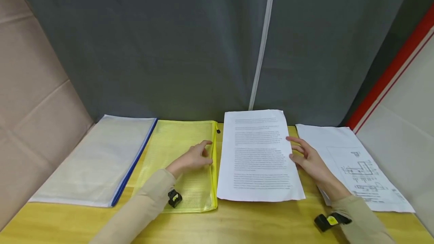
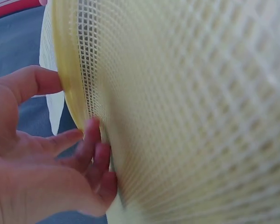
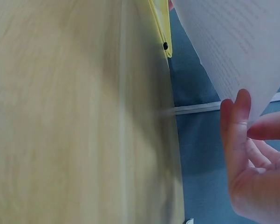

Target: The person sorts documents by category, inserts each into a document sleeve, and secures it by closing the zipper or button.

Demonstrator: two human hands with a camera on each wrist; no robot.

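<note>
A printed sheet [image 1: 259, 155] is seen lying flat mid-tabletop [image 1: 237, 221], between a yellow mesh zip pouch [image 1: 183, 161] and a diagram sheet [image 1: 359, 168]. Thin and limp, the sheet is judged likely to bend or crease, and best taken at an edge. Its right edge is met by the loosely spread fingers of the right hand [image 1: 308, 159]; whether it is pinched cannot be told. The pouch's zip edge is touched by the relaxed left hand [image 1: 194, 157]. A white pouch [image 1: 98, 161] lies far left.
</note>
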